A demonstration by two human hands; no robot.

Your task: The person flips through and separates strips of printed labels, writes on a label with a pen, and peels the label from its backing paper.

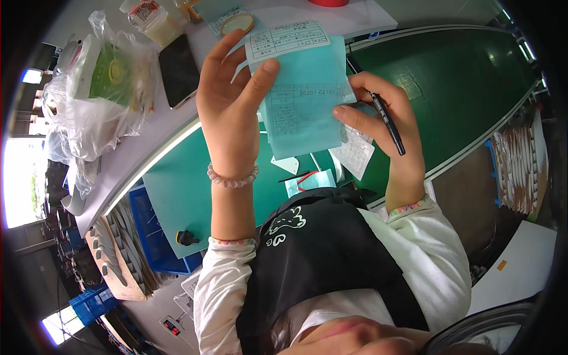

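Note:
My left hand point(231, 106), with a beaded bracelet at its wrist, grips the left side of a stack of pale blue printed slips point(305, 115), thumb on top. A white printed label point(288, 41) lies across the stack's upper end. My right hand point(393, 109) pinches the right edge of the slips between thumb and index finger. That same hand also holds a black pen point(387, 127), its tip pointing down. A white printed paper point(354, 152) hangs below the slips near my right hand.
A phone point(178, 71), a plastic bag point(106, 89) and a tape roll point(236, 23) lie on the white table point(355, 16). Green surfaces point(449, 89) extend right and below. A blue bin point(151, 231) stands lower left, and stacked boards point(515, 168) are at right.

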